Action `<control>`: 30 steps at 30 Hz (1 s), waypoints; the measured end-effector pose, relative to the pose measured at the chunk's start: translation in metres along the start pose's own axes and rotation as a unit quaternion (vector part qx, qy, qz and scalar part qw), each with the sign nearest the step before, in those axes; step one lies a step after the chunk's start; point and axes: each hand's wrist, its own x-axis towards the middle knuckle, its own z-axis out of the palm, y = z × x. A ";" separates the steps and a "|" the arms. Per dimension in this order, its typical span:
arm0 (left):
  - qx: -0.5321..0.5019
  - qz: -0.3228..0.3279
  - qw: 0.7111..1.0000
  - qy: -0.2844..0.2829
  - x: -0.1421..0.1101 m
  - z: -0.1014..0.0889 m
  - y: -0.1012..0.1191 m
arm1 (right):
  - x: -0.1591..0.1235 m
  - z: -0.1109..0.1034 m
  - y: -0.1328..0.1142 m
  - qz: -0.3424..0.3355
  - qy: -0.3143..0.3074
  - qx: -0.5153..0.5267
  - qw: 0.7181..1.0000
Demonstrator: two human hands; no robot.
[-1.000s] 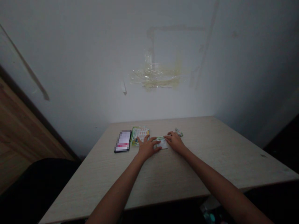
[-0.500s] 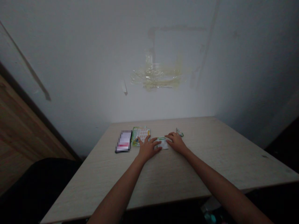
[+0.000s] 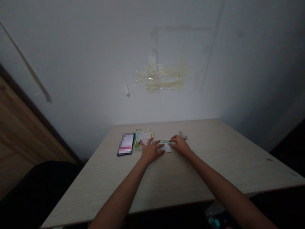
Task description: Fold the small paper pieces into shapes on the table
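Left grip: the left hand [image 3: 149, 153] is spread wide, palm down, thumb and forefinger over the left part of a small green-and-white card [image 3: 167, 148]. Probably steadying it from that side; the splay would spread light pressure. Its outer fingers reach over a larger printed sheet [image 3: 145, 135]; touching or just above, cannot tell.

Right grip: the right hand [image 3: 180, 145] is narrower, fingers bunched, tips at the card's upper right corner. Pinching or merely pressing, cannot tell. With a hand on either side, the card seems braced against sliding.

Card lies on the worktop [image 3: 190, 181], between the hands. Just beyond the right knuckles, a small crumpled green-and-white piece [image 3: 183, 135], seemingly pushed out of the way. Left of the sheet, a phone [image 3: 126, 144], screen up, perhaps so placed to be glanced at. Behind, wall [image 3: 95, 70] with wrinkled clear tape [image 3: 164, 79].
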 end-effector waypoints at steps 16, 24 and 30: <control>-0.002 -0.006 1.000 -0.008 -0.001 -0.004 0.002 | -0.007 -0.009 0.000 0.000 -0.043 0.021 0.999; 0.002 -0.014 1.000 -0.009 -0.002 -0.004 0.003 | -0.012 -0.009 0.004 -0.021 -0.051 0.024 0.998; -0.003 -0.009 1.000 -0.004 -0.002 -0.003 0.002 | -0.015 -0.014 0.004 -0.025 -0.077 0.025 0.996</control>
